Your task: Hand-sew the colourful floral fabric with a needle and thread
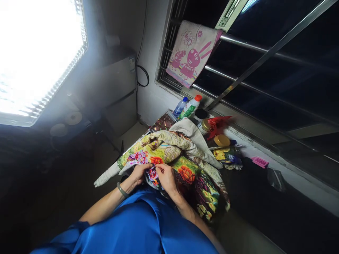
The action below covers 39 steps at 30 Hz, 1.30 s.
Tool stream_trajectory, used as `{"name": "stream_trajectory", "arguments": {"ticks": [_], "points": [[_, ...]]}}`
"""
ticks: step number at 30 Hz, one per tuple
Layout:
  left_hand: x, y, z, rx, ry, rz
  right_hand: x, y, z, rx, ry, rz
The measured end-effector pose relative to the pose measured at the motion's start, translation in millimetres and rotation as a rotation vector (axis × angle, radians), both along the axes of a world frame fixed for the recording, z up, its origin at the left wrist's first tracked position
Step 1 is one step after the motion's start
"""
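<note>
A large embroidered cloth (182, 165) with bright flowers lies bunched in front of me. My left hand (139, 173), with a green bangle on its wrist, grips a fold of the cloth beside a purple flower. My right hand (165, 175) is closed in a pinch on the cloth next to a red flower; what is between its fingertips is too small to make out. Both hands touch the fabric close together, above my blue garment (143, 225).
Two bottles (186, 107), jars with lids (221, 140) and small packets stand along the window ledge (265, 151) behind the cloth. A pink cartoon towel (191, 53) hangs on the window bars. A bright lamp (37, 53) glares at upper left; a cabinet (116, 91) stands beyond.
</note>
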State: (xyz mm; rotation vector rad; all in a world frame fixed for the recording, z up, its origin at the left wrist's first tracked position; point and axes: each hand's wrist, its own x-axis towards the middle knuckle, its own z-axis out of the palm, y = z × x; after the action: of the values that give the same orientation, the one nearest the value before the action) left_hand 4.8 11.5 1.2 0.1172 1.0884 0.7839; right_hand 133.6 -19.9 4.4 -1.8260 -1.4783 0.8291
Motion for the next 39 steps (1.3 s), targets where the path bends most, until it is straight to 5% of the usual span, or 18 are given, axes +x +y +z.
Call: {"name": "stream_trajectory", "arguments": {"ticks": [20, 28, 32, 36, 39], "points": [[-1, 0, -5.2, 0.056, 0.05, -0.08, 3, 4, 7.1, 0.093, -0.192, 0.104], [0, 1, 2.5, 0.025, 0.041, -0.036, 0, 21, 16.9, -0.022, -0.43, 0.262], [-3, 1, 7.7, 0.071, 0.066, -0.026, -4, 27, 17.1, 0.063, -0.42, 0.239], [-35, -10, 6.3, 0.249, 0.092, -0.244, 6, 11, 13.5, 0.212, -0.259, 0.108], [-71, -26, -6.1, 0.543, 0.366, -0.484, 13, -16, 1.8, 0.186, -0.259, 0.091]]}}
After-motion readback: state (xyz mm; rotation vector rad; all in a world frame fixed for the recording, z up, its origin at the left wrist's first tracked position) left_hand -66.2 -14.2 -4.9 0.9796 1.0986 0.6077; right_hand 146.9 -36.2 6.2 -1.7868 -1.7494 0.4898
